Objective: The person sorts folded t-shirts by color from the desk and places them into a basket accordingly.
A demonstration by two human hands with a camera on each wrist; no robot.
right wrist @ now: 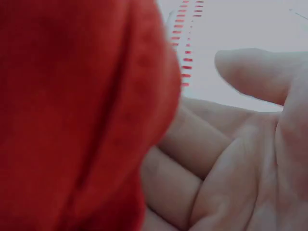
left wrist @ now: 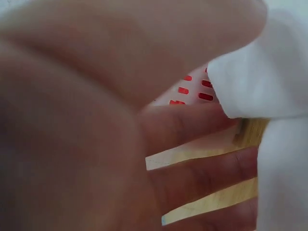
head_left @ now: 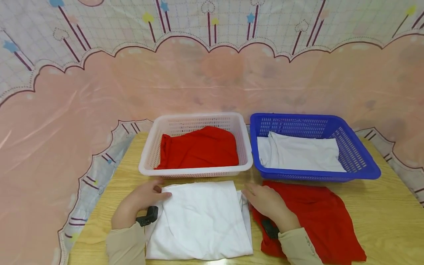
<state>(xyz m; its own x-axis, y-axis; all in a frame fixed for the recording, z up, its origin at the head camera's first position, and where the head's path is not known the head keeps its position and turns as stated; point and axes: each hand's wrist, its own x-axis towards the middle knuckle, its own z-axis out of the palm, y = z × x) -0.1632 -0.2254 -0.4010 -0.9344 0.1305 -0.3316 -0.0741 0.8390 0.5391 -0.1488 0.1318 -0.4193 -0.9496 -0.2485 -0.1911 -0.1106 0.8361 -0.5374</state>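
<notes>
A folded white cloth [head_left: 202,221] lies flat on the table between the two hands. My left hand [head_left: 147,193] is at its upper left corner, thumb on top and the other fingers [left wrist: 207,180] running behind the fabric, where their tips are hidden. At the cloth's upper right edge is my right hand [head_left: 263,198], its thumb [right wrist: 255,72] held straight, away from the other fingers. Beneath the right wrist a red cloth [head_left: 318,221] is spread on the table; in the right wrist view its fold covers the right fingertips.
Behind the white cloth stands a white basket [head_left: 195,172] with red fabric [head_left: 202,149] inside. Beside it on the right, a blue basket [head_left: 364,162] holds white fabric [head_left: 304,152]. The wooden table [head_left: 391,221] backs onto a patterned curtain [head_left: 212,81].
</notes>
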